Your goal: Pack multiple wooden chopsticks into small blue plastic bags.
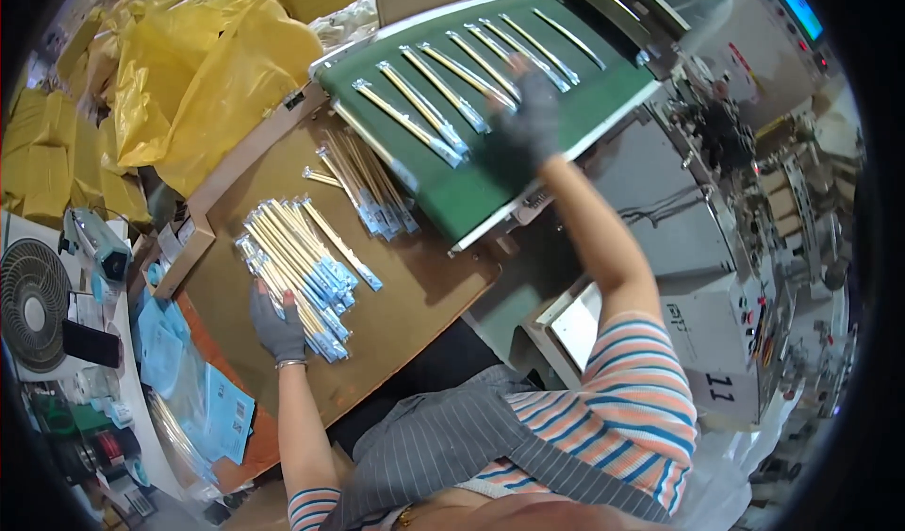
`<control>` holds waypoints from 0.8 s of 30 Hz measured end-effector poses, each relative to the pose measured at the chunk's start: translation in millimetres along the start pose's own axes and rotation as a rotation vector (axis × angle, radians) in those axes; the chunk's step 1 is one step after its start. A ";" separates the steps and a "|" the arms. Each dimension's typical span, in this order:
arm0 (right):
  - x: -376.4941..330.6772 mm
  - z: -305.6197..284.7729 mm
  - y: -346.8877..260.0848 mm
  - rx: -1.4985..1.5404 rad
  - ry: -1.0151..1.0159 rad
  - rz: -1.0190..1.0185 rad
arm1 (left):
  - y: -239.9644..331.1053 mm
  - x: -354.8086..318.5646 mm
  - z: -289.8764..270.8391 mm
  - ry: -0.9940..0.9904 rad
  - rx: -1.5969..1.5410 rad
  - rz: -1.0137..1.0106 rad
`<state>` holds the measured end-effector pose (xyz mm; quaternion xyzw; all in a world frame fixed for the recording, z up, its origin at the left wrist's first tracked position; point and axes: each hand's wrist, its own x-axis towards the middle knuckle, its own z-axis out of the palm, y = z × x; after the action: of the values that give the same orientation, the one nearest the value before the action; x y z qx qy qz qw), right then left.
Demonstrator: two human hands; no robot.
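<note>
My left hand [276, 325], in a grey fingerless glove, is closed around the near left side of a pile of wrapped chopsticks [300, 248]. These are pale, slim packs in clear film with blue-and-white ends, lying on a brown tabletop [396, 295]. Out over the green conveyor belt [452, 201] reaches my right hand [530, 116], gloved alike and smeared by motion. Its fingers look spread, close to the row of wrapped chopsticks [434, 107] lying spaced apart on the belt. Whether they touch a pack is unclear.
Darker sticks [368, 182] lie between the pile and the belt. Yellow plastic sheeting [217, 69] covers goods at the far left. A fan [36, 309] and a phone [91, 343] stand left, near blue printed bags [226, 408]. A grey machine cabinet [707, 333] stands right.
</note>
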<state>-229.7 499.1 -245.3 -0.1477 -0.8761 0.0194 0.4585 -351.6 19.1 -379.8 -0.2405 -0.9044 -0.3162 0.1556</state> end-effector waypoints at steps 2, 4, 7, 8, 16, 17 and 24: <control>17.3 22.2 96.5 -0.188 -0.055 0.370 | 4.0 0.3 2.1 -0.013 0.016 0.013; 37.9 20.7 154.5 -0.478 -0.350 0.594 | 4.9 0.7 -0.8 -0.011 0.016 -0.007; 55.8 17.7 164.0 -0.649 -0.550 0.790 | 7.1 1.6 -8.7 -0.004 0.024 -0.028; 59.9 20.0 157.7 -0.591 -0.579 0.844 | 7.3 1.1 -10.4 -0.015 0.026 -0.019; 16.6 64.4 11.8 0.287 -0.494 0.087 | 7.4 0.3 -10.8 0.010 0.088 -0.002; 10.6 59.2 -23.7 0.279 -0.532 -0.031 | 7.8 0.5 -6.0 0.040 0.099 0.021; -0.7 69.7 -218.4 0.466 -0.914 0.165 | 39.1 21.9 31.5 -0.009 -0.033 -0.253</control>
<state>-338.3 297.3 -249.2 -0.0866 -0.9449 0.3123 0.0468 -353.1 73.6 -374.5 -0.1282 -0.9229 -0.3472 0.1066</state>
